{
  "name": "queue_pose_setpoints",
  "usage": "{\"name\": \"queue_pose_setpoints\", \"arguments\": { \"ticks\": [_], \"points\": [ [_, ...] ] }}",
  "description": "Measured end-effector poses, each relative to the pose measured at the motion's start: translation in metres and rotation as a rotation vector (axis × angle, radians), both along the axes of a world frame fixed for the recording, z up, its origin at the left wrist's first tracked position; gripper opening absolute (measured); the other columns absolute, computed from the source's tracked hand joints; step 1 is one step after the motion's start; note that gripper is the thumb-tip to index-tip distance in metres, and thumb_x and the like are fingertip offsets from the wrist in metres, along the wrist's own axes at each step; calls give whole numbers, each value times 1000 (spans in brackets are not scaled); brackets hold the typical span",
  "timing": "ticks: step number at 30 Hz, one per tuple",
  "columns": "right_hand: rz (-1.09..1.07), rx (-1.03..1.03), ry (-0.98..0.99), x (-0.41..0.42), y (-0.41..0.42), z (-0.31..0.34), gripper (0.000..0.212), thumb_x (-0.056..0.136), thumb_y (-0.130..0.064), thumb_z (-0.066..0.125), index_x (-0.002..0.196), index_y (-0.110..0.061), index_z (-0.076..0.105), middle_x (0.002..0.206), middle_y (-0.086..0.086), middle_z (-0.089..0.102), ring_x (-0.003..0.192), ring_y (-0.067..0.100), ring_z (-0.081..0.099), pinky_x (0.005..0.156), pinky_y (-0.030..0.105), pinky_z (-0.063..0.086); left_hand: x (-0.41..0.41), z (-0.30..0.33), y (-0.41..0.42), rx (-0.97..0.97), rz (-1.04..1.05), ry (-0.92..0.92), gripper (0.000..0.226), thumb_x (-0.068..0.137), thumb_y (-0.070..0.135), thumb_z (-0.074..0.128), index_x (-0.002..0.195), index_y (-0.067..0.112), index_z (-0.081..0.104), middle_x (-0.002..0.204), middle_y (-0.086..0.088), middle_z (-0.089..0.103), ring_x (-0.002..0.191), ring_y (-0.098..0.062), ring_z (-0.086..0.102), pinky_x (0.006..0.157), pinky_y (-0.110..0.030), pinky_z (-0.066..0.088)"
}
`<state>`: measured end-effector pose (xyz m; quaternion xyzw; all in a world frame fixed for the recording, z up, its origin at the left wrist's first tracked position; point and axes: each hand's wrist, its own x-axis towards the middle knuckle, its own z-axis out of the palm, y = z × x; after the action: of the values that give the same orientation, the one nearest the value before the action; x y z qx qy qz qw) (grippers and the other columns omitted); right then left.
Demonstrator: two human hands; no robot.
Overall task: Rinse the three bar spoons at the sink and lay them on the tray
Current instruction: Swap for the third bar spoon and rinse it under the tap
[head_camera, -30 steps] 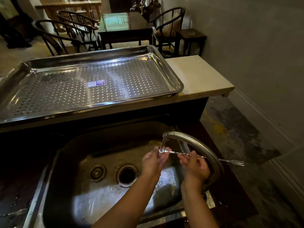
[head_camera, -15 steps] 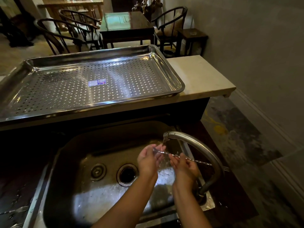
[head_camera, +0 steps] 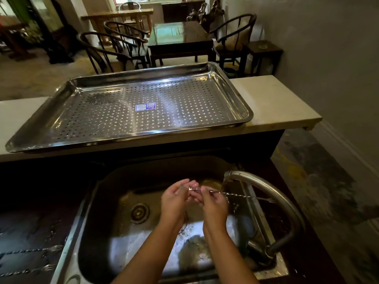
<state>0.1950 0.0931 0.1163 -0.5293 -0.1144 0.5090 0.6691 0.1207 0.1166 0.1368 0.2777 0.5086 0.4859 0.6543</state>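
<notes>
Perforated tray [head_camera: 235, 99], unreadable blue label [head_camera: 145, 106]

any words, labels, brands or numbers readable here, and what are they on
Small blue and white sticker in the middle of the perforated stainless steel tray: it carries print, but too small and blurred to read.
Curved metal tap, steel sink, twisted-stem bar spoon in both hands: no marking visible.
No other text in view.

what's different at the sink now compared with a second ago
Both hands, left and right, slid the twisted metal bar spoon leftward, so the water now hits its stem, not its bowl. The perforated steel tray stayed bare.
</notes>
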Motion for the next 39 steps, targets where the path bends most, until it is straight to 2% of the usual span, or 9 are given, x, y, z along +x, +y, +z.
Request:
{"name": "queue_pose_setpoints", "arguments": {
  "ticks": [3,9,18,21,24,27,32,37,39],
  "points": [
    [-9,-18,25,1,2,-2,5,90,-5,54,87,-7,58,60,0,73,61,11,71,52,15,54,-21,4,10,6,48,-21,19,88,1,54,106,-2,59,80,-8,74,70,-10,72,70,-22,57],
    [-158,-93,16,25,0,-12,6,89,-11,56,86,-5,57,81,12,70,62,10,71,50,15,54,-67,-3,30,-38,236,-152,21,93,2,47,112,-4,53,109,-21,61,80,-15,69,74,-25,57],
    [-156,-106,24,8,4,-8,27,80,6,63,94,-8,45,75,8,64,61,16,64,48,16,54,-21,-17,9,-110,67,-72,18,95,5,38,95,1,56,90,-15,70,80,-17,71,62,-21,58],
    [-152,-105,36,19,-1,-11,8,89,-5,56,95,0,53,80,12,66,71,20,67,54,18,58,-20,-17,9,-105,47,-56,20,96,5,37,93,1,56,91,-17,70,76,-17,72,65,-22,59],
    [-140,-118,73,29,-6,-16,31,96,-21,43,99,7,55,80,18,67,65,23,69,51,21,58,-19,-18,6,-103,39,-60,21,97,6,36,92,1,56,91,-18,69,71,-16,73,68,-24,58],
    [-139,-114,51,38,-10,-19,18,91,-9,53,106,0,51,87,18,65,54,17,69,47,19,56,-23,-21,6,-110,76,-43,21,97,8,36,94,1,56,92,-18,69,78,-19,71,65,-22,59],
    [107,-158,-119,59,-11,-18,15,93,-9,48,99,4,53,74,20,65,47,15,68,43,18,53,-36,-25,12,-135,131,-51,23,97,6,34,94,1,55,94,-18,67,86,-23,67,64,-21,59],
    [199,-133,-129,65,-12,-4,26,99,-20,35,84,-11,54,71,19,66,47,18,68,41,20,53,-43,-25,14,-124,119,-107,24,99,10,33,96,2,56,93,-16,69,81,-18,71,63,-22,58],
    [316,-194,-280,64,-13,2,24,98,-25,39,83,-14,55,62,12,66,39,13,61,35,18,46,-50,-24,15,-119,137,-124,24,99,10,34,95,2,56,90,-15,70,75,-15,72,61,-21,58]
  ]
}}
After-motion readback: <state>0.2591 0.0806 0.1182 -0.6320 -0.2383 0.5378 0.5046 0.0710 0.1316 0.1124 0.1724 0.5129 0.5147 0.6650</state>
